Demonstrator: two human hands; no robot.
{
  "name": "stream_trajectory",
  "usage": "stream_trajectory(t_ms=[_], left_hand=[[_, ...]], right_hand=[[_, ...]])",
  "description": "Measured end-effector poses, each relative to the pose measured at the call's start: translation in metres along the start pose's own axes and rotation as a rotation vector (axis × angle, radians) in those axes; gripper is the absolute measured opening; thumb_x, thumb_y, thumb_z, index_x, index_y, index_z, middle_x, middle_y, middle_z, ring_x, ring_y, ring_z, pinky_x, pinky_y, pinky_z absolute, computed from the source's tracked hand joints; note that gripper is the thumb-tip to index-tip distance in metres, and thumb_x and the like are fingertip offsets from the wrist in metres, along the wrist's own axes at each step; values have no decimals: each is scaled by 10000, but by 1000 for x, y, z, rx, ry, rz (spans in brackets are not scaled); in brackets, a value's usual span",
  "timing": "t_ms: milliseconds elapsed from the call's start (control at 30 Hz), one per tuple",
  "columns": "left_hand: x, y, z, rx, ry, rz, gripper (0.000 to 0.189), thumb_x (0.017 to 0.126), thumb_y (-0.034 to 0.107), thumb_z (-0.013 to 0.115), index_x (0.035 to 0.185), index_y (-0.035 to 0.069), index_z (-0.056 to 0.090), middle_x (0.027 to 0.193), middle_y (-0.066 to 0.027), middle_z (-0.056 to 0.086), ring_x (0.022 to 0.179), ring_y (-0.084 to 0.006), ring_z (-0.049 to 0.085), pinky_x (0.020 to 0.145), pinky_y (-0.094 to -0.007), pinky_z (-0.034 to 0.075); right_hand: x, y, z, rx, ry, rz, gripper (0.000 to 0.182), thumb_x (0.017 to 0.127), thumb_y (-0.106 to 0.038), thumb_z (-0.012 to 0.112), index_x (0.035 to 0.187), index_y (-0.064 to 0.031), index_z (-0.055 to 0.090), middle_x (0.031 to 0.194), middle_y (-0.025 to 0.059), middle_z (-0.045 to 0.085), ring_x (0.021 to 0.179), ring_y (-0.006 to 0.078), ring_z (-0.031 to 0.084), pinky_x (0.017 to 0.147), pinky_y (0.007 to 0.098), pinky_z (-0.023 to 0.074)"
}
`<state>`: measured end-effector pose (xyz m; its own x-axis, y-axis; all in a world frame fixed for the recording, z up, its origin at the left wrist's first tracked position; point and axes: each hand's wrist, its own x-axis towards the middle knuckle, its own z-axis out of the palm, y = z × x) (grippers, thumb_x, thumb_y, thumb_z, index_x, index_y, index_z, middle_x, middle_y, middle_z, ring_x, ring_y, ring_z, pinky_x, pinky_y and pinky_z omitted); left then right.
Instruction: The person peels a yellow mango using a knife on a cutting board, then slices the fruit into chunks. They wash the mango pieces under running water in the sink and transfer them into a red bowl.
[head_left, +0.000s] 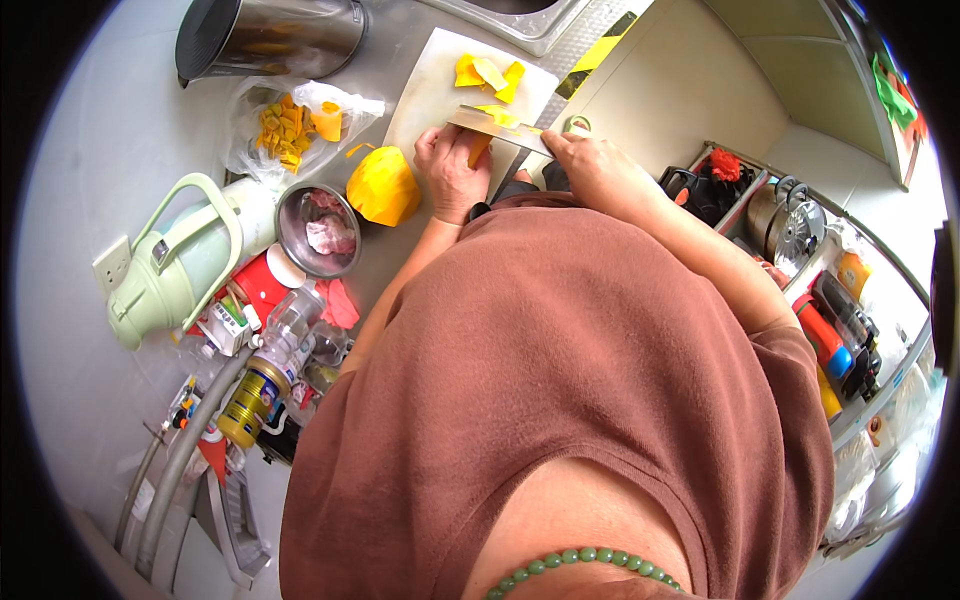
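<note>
My right hand (592, 161) grips the handle end of a broad-bladed kitchen knife (491, 129), its blade lying across the near part of a white cutting board (420, 97). Beside the blade, my left hand (456, 169) holds an orange-yellow piece (478, 150), probably pumpkin, partly hidden by the fingers and knife. Yellow slices (499, 115) lie against the far side of the blade. Farther up the board are several cut yellow pieces (487, 73). A large peeled yellow pumpkin chunk (383, 186) rests left of my left hand.
Left of the board, a clear plastic bag (244, 131) holds orange peelings. Nearby stand a metal bowl (282, 232) with raw meat, a pale green thermos jug (176, 266) and a dark metal kettle (289, 37). A sink (540, 37) lies beyond the board; a shelf rack (862, 232) stands right.
</note>
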<state>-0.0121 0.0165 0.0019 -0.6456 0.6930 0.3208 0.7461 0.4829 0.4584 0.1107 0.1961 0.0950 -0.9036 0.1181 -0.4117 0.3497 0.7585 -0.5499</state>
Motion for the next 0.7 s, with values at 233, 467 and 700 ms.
stream_trajectory(t_ms=[233, 467, 700], left_hand=[[4, 1, -1, 31, 18, 25, 372, 643, 102, 718, 1002, 192, 677, 1108, 11, 604, 1012, -272, 479, 903, -381, 391], [-2, 1, 2, 51, -12, 7, 419, 628, 107, 738, 1035, 157, 650, 1131, 5, 590, 1015, -281, 473, 903, -386, 405], [3, -1, -2, 45, -69, 20, 427, 641, 128, 756, 1052, 128, 640, 1141, -39, 589, 1032, -289, 476, 924, -388, 400]], right_hand=[[16, 16, 16, -33, 34, -50, 340, 813, -112, 643, 1126, -20, 545, 928, 180, 653, 879, 349, 659, 731, 442, 523], [32, 19, 21, -49, -41, 15, 367, 805, -36, 543, 1171, -26, 565, 947, 211, 655, 892, 362, 649, 763, 441, 524], [53, 21, 19, -35, -39, 33, 216, 755, -17, 631, 971, -19, 632, 918, 185, 673, 890, 340, 669, 747, 422, 539]])
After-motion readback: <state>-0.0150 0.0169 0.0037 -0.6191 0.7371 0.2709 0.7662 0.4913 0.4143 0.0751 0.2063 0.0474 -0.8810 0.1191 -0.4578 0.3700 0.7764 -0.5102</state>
